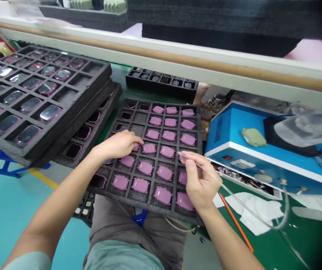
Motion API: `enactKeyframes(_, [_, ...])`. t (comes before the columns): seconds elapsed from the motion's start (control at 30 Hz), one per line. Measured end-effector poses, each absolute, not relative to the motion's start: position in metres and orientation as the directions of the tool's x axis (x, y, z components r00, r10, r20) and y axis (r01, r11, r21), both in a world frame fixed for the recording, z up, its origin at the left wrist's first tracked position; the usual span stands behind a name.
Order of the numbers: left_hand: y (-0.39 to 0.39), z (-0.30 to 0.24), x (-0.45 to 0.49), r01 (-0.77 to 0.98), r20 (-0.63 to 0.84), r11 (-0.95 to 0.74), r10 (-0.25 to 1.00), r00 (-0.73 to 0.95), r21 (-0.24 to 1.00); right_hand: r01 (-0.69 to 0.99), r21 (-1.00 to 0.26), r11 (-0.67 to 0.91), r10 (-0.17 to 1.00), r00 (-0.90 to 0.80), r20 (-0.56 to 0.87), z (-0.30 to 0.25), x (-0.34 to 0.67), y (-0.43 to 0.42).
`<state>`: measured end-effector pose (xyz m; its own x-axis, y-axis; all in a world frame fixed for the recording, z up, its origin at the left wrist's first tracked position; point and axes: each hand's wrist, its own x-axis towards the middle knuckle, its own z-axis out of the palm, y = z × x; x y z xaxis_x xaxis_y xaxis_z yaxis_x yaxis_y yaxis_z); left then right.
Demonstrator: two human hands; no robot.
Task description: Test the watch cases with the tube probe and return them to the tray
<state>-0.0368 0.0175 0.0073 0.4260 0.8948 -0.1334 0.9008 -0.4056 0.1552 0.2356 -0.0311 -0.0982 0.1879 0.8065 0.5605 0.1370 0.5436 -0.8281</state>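
Right hand (200, 181), clear tube (223, 183) pointing left, toward pink case (160, 152)

Two hands show: a left hand (117, 145) and a right hand (199, 180). The right hand holds one clear tube (234, 195). The foam tray (149, 200) across the lap carries twenty-one pink rounded pieces (164, 173), some partly behind the hands, and six dark-faced pieces (98, 181) along its far and left edges. Beyond its left edge lies a tilted stack of at least two foam trays (76, 93), the top one showing over twenty silvery-faced pieces (50, 112), some cut off by the frame. One more dark tray (161, 87) sits past the far edge, and another (85, 208) shows below the near edge. Right of the tray stand one blue machine (228, 127) with one pale green piece (253, 137) on top, and one orange pencil (235, 221).
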Motion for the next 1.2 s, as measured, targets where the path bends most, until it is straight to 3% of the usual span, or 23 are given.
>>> enactKeyframes(0.17, [0.064,0.011,-0.029,0.935,0.108,-0.347,0.934,0.339,0.068,0.136,-0.857,0.496,0.834,0.201,0.514,-0.095,0.235,-0.032])
enactKeyframes(0.43, [0.179,-0.004,-0.027,0.982,0.081,-0.188,0.979,0.187,-0.004,0.063,-0.89,0.452,0.84,0.304,0.449,-0.09,0.233,-0.03])
enactKeyframes(0.7, [0.189,0.001,-0.034,0.982,0.045,-0.187,0.981,0.187,0.001,0.052,-0.905,0.423,0.864,0.279,0.42,-0.092,0.231,-0.03])
enactKeyframes(0.93, [0.157,0.013,-0.004,0.979,0.189,-0.191,0.966,0.176,0.065,0.057,-0.889,0.453,0.847,0.284,0.45,-0.091,0.23,-0.028])
enactKeyframes(1.03, [0.102,0.007,0.023,0.934,0.249,-0.283,0.941,0.227,0.219,0.055,-0.867,0.496,0.825,0.28,0.49,-0.089,0.23,-0.028])
enactKeyframes(1.1, [0.059,-0.002,0.041,0.716,0.254,-0.313,0.948,0.193,0.623,0.067,-0.84,0.538,0.797,0.286,0.533,-0.087,0.23,-0.027])
enactKeyframes(1.13, [0.04,-0.008,0.048,0.589,0.239,-0.292,0.956,0.169,0.753,0.076,-0.825,0.56,0.777,0.295,0.556,-0.087,0.23,-0.026])
enactKeyframes(1.2, [0.009,-0.018,0.06,0.373,0.186,-0.234,0.969,0.161,0.898,0.094,-0.793,0.602,0.737,0.316,0.597,-0.086,0.231,-0.025])
